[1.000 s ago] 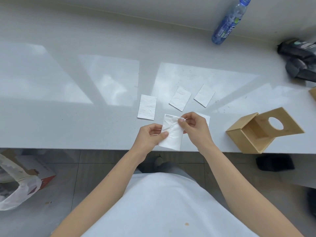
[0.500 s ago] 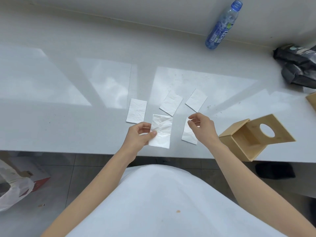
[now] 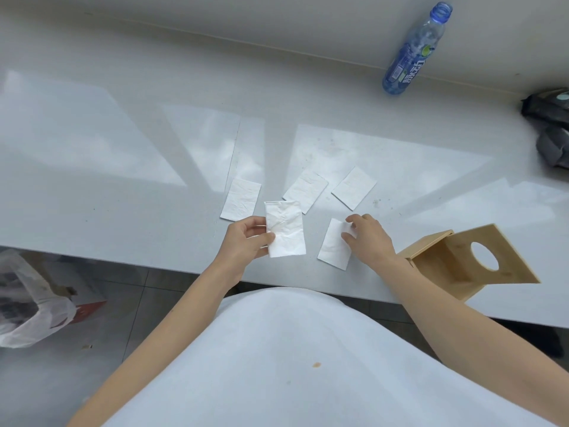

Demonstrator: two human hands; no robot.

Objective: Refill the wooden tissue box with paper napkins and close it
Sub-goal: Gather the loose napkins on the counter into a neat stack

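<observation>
My left hand [image 3: 246, 241] grips a folded white napkin [image 3: 285, 230] by its left edge, just above the table's near edge. To its right, the fingertips of my right hand [image 3: 369, 238] rest on the right edge of a second napkin [image 3: 334, 248] lying flat; whether they pinch it is unclear. Three more napkins lie flat behind: one at the left [image 3: 241, 199], one in the middle [image 3: 305, 191], one at the right [image 3: 354, 188]. The wooden tissue box [image 3: 443, 266] lies at the near right, its lid [image 3: 505, 257] with a round hole swung open.
The white table [image 3: 123, 180] ends just in front of my hands. A blue plastic bottle [image 3: 412, 53] stands at the back against the wall. A dark bag [image 3: 551, 127] lies at the far right. A white plastic bag [image 3: 27, 306] sits on the floor at the left.
My right hand let go of the napkin that both hands held and moved right onto the napkin lying near the box. My left hand keeps the first napkin.
</observation>
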